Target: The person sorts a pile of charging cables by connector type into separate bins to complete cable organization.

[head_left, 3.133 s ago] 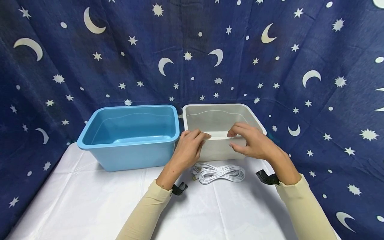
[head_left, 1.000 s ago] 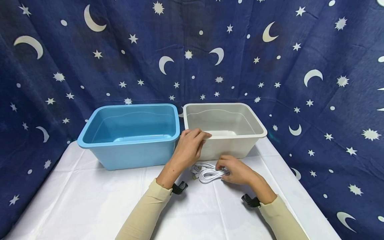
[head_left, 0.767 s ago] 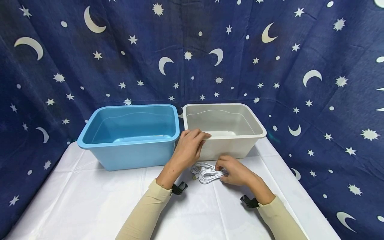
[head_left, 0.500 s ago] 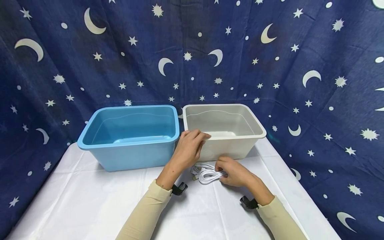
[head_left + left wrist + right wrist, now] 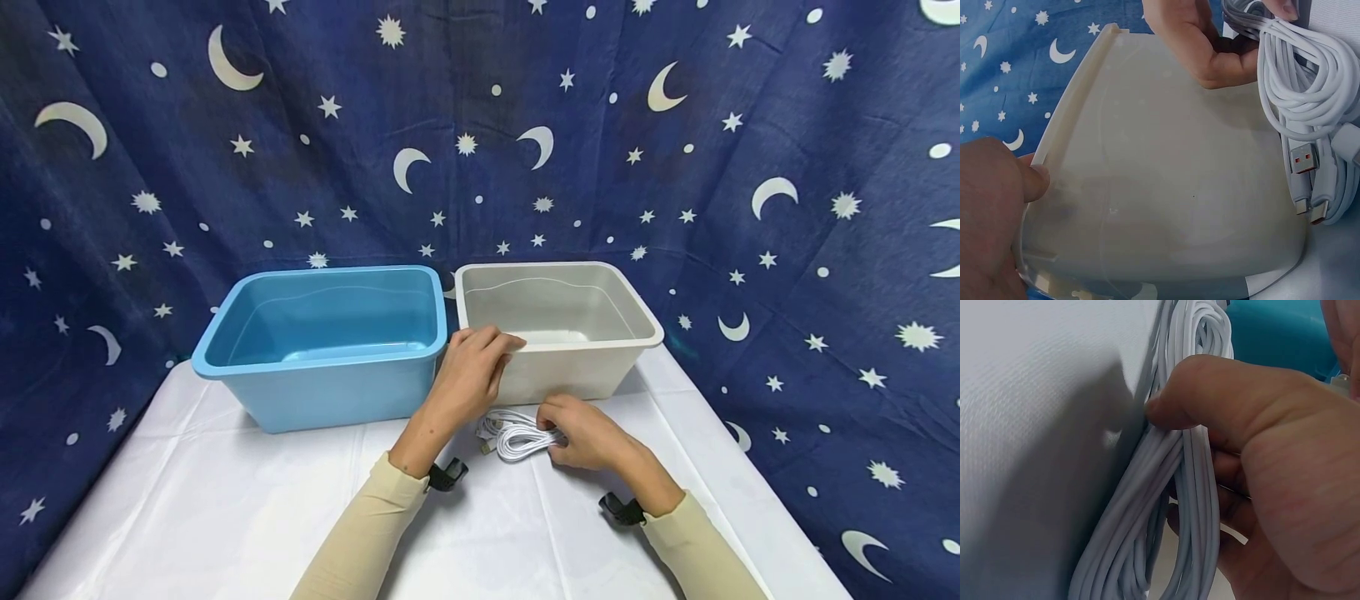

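Note:
In the head view my left hand [image 5: 468,371] holds the front rim of the pale grey plastic tub [image 5: 562,371]. From the left wrist view, its thumb and fingers [image 5: 1036,181] pinch the tub's edge. A coiled white USB cable bundle [image 5: 517,440] lies on the tablecloth just in front of that tub. My right hand [image 5: 588,433] grips the bundle's right end, with the thumb on one side of the strands [image 5: 1147,506] and curled fingers on the other. Metal USB plugs [image 5: 1304,159] show at the bundle's other end.
A larger blue plastic tub [image 5: 330,396] stands left of the grey one, their rims close together. White cloth [image 5: 225,517] covers the table. A dark blue curtain [image 5: 480,108] with moons and stars hangs behind and at both sides.
My right hand has come down from the grey tub's front rim to the cable bundle and taken hold of its right end. My left hand has stayed on the rim.

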Motion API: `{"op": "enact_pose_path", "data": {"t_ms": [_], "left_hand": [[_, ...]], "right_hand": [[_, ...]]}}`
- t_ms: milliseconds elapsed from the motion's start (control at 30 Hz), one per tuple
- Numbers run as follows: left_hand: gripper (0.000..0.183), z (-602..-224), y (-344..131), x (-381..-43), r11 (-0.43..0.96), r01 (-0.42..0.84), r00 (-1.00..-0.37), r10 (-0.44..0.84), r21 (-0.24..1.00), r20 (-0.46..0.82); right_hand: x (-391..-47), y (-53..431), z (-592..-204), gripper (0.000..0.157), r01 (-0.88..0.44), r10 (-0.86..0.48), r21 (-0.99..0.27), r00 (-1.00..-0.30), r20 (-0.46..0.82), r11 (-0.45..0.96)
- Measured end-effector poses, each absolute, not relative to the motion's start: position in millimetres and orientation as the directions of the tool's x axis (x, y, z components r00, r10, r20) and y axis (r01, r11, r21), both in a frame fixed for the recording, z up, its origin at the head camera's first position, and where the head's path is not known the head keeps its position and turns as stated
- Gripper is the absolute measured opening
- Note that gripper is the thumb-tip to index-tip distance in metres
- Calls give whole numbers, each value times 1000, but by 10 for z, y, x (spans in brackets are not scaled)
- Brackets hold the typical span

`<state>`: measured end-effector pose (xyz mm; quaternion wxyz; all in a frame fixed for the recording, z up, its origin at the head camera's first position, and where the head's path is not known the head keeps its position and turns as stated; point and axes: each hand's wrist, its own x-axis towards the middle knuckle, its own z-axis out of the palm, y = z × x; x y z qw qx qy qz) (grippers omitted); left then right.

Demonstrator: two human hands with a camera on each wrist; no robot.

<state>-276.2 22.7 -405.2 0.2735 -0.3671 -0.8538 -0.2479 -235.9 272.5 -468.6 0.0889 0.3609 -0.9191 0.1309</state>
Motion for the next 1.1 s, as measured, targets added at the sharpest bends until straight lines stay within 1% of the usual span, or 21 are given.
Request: {"op": "enact_pose_path", "data": {"t_ms": [433, 767, 1100], "left_hand": [[24, -4067, 226, -2764, 600, 767, -575, 488, 226, 657], [25, -4070, 224, -2768, 599, 769, -571, 488, 222, 660], [24, -4082, 224, -2776, 590, 776, -564, 488, 224, 666]], "right_hand": [[-2322, 2750, -4607, 35, -678, -635, -189, -733, 241, 711], [-2278, 2781, -4481, 33, -699, -656, -227, -715, 241, 678], [-2254, 2838, -4362, 32, -713, -660, -226, -700, 272, 663]]}}
